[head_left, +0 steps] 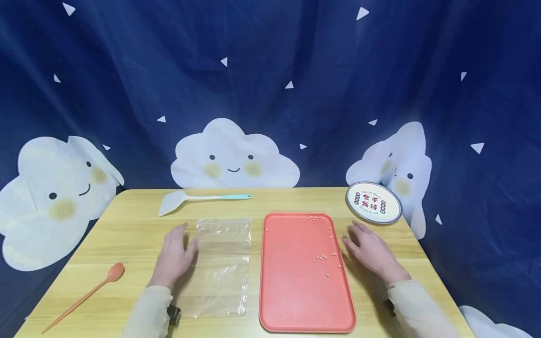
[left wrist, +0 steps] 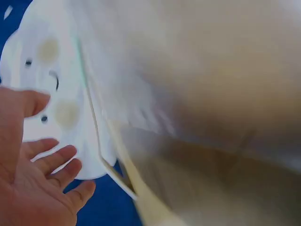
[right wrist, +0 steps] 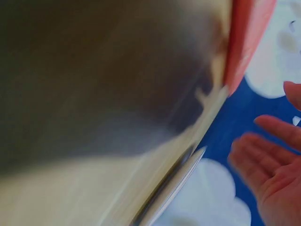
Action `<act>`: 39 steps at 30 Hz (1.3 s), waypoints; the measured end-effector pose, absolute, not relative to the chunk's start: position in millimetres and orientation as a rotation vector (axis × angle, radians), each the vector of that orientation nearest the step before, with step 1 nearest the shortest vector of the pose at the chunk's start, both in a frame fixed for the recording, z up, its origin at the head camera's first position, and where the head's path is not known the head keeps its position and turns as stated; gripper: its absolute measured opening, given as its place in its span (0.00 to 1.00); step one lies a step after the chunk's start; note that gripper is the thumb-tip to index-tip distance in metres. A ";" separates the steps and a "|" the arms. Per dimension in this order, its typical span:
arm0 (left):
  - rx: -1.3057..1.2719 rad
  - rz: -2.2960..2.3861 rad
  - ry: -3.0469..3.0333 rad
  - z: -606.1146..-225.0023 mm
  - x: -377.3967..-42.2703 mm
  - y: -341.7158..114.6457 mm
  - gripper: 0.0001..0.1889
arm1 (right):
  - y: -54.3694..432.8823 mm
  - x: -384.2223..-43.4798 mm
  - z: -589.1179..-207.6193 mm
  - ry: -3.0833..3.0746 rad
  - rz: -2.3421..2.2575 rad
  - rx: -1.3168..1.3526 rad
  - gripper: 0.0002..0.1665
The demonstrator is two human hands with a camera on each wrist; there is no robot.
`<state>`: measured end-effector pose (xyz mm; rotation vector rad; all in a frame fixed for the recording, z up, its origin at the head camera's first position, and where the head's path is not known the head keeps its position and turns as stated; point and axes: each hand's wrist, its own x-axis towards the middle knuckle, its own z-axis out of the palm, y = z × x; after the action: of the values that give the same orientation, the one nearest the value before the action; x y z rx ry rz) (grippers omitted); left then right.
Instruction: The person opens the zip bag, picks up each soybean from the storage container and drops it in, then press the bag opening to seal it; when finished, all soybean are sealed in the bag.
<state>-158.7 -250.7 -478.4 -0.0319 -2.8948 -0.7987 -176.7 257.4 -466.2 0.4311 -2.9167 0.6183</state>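
My left hand hovers at the left side of a clear plastic zip bag lying flat on the table. In the left wrist view its fingers are spread and relaxed, with nothing in them. Just right of a red tray, my right hand is held with fingers loosely extended and holds nothing. Several small pale beads lie on the tray, mostly along its right side and top edge. Beyond the right hand sits an oval white plate with a dark rim and red characters.
A spatula with a white blade and mint handle end lies along the table's back edge. At the left, an orange-brown spoon rests diagonally on the wooden table. A dark blue curtain with cloud faces hangs behind.
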 end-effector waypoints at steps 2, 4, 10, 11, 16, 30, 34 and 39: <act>0.109 -1.021 -2.867 -473.3 -167.2 -255.9 0.30 | 239.4 -187.0 -462.5 -2.878 0.728 0.471 0.24; 0.220 -1.184 -2.831 -470.2 -176.5 -261.0 0.29 | 219.4 -198.2 -458.7 -2.861 0.838 0.506 0.21; 0.332 -1.328 -2.795 -474.9 -202.7 -275.9 0.25 | 155.4 -228.4 -451.5 -2.901 1.084 0.593 0.18; 0.343 -1.330 -2.800 -476.8 -206.1 -277.7 0.25 | 144.4 -232.8 -451.0 -2.916 1.121 0.602 0.19; 0.424 -1.385 -2.795 -483.6 -217.6 -277.9 0.23 | 92.6 -252.7 -453.0 -2.963 1.250 0.701 0.19; 0.466 -1.352 -2.774 -488.3 -239.3 -268.1 0.18 | 17.7 -282.0 -474.7 -3.093 1.184 0.685 0.22; 0.453 -1.324 -2.775 -490.8 -242.0 -266.6 0.16 | 8.1 -284.5 -476.9 -3.124 1.078 0.677 0.20; 0.474 -1.290 -2.763 -493.9 -244.4 -263.2 0.13 | 0.5 -285.2 -480.2 -3.149 1.046 0.669 0.15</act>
<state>-244.4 -263.2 -493.9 0.4736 -2.7627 -1.2898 -285.2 0.5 -480.2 0.6686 -3.1487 1.0457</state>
